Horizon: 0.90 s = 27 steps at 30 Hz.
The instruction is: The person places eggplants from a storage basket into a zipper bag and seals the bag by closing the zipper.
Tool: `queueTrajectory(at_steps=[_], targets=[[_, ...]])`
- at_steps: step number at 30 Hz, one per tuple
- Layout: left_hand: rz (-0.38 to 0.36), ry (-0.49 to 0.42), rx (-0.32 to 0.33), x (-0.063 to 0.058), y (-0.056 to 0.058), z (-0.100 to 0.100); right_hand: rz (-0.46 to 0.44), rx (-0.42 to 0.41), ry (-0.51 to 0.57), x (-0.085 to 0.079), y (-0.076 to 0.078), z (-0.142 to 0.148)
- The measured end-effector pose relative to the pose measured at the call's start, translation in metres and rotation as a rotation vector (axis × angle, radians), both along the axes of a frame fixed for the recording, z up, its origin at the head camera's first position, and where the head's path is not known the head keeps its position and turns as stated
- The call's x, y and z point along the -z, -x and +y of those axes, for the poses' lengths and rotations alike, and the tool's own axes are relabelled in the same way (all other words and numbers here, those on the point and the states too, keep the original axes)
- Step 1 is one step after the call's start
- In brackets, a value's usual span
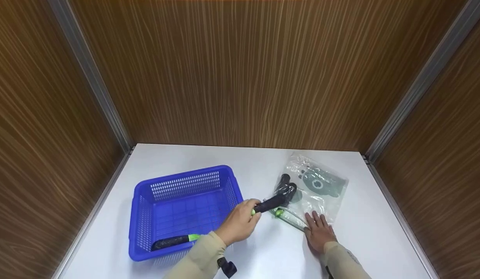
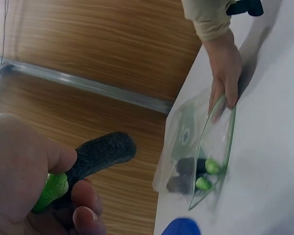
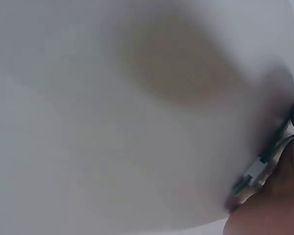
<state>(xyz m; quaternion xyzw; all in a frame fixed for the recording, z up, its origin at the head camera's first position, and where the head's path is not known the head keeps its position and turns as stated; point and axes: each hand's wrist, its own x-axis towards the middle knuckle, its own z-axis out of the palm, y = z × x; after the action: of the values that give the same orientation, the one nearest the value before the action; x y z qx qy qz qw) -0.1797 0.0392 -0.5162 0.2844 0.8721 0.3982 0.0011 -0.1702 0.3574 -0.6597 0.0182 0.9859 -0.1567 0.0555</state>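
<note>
My left hand point(image 1: 240, 221) grips a dark eggplant point(image 1: 270, 203) by its green stem end. Its rounded dark end points toward a clear zip bag point(image 1: 333, 207) with a green printed picture. Inside the bag, near its parted green-edged mouth, lie two eggplants point(image 2: 186, 166) with green caps point(image 2: 212, 166). At the near corner of the mouth, my right hand point(image 1: 318, 234) holds the bag's edge between thumb and fingers, the fingers stretched over the plastic. The right wrist view shows a white zip slider point(image 3: 257, 168) beside that hand, most of which is cut off.
A blue plastic basket point(image 1: 182, 173) with slotted walls stands to the left on the white table point(image 1: 259, 162). One more eggplant point(image 1: 170, 242) with a green cap lies along its near wall. Wood-grain panels point(image 1: 240, 77) enclose the table at the back and both sides.
</note>
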Motion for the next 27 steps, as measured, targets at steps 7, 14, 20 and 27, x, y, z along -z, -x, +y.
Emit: queueTrajectory(at_steps=[7,14,20,27], targets=[[0.049,0.023,0.026,0.012,-0.009,0.018,0.0,-0.031,-0.118,-0.007,0.009,-0.005],[0.04,0.029,0.05,0.026,-0.021,0.038,0.122,-0.057,-0.285,-0.008,0.011,-0.008],[-0.007,0.069,0.055,0.036,-0.027,0.046,0.146,-0.043,-0.246,-0.011,0.011,-0.003],[-0.016,0.142,0.069,0.045,-0.031,0.046,0.092,-0.032,-0.144,-0.022,0.009,0.001]])
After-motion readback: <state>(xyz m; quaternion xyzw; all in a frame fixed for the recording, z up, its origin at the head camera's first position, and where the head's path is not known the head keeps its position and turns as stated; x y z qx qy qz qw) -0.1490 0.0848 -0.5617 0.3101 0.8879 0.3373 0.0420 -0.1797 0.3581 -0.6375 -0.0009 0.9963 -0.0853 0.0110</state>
